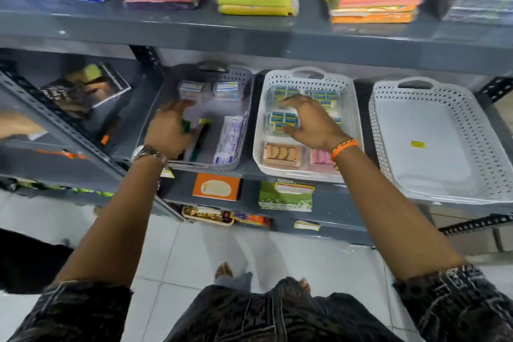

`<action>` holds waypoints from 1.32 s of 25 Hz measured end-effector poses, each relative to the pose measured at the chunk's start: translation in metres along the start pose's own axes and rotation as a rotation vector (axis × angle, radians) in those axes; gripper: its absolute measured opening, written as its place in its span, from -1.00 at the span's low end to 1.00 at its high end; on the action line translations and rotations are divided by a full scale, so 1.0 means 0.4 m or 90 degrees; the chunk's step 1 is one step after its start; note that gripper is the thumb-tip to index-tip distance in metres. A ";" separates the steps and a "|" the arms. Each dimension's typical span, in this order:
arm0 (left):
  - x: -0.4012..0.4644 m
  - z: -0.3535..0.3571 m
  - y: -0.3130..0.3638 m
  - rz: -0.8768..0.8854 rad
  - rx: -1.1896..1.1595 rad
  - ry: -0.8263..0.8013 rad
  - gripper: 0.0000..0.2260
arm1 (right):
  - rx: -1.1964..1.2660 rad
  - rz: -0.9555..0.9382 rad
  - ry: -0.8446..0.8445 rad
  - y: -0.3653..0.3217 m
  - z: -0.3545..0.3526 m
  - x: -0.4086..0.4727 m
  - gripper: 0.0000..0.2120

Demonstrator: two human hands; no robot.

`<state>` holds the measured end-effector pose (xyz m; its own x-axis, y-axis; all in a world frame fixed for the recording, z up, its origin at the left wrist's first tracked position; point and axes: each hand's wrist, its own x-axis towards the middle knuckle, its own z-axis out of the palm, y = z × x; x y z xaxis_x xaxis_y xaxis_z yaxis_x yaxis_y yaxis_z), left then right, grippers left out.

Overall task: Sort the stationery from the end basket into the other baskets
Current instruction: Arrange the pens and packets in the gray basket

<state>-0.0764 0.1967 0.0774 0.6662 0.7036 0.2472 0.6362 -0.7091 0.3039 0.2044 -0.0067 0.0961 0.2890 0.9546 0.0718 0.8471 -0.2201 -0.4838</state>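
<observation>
Three baskets stand in a row on the middle shelf. The grey basket (238, 83) on the left holds small boxes (191, 90), a dark marker (201, 137) and a white pack (230, 141). My left hand (169, 128) is inside it, fingers curled around something green, touching a small box. The middle white basket (351, 108) holds several blue-and-yellow small packs (286, 118) and eraser packs (281, 154). My right hand (311, 119) hovers over those packs with fingers spread and nothing in it. The right white basket (472, 125) holds only a yellow sticker (418, 144).
The upper shelf (249, 33) carries stacks of coloured packets and blue boxes just above the baskets. An angled metal upright (69, 130) runs left of the grey basket. Lower shelves hold an orange box (216, 186) and green packs (286, 197). White floor tiles lie below.
</observation>
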 end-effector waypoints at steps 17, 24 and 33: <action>-0.080 0.031 -0.271 -0.046 -0.181 0.051 -0.55 | -0.146 -0.154 -0.317 -0.394 0.385 0.264 -0.72; -0.071 0.030 -0.281 -0.071 -0.235 0.040 -0.54 | 0.358 0.175 0.071 -0.429 0.373 0.303 -0.85; -0.007 0.015 -0.229 -0.007 -0.198 0.020 -0.60 | 0.317 0.357 -0.021 -0.371 0.427 0.349 -0.84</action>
<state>-0.1342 0.2592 0.0435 0.6446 0.7157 0.2689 0.4907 -0.6570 0.5723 0.0428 0.1934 0.0291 0.5976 0.7330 -0.3249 0.2718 -0.5664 -0.7780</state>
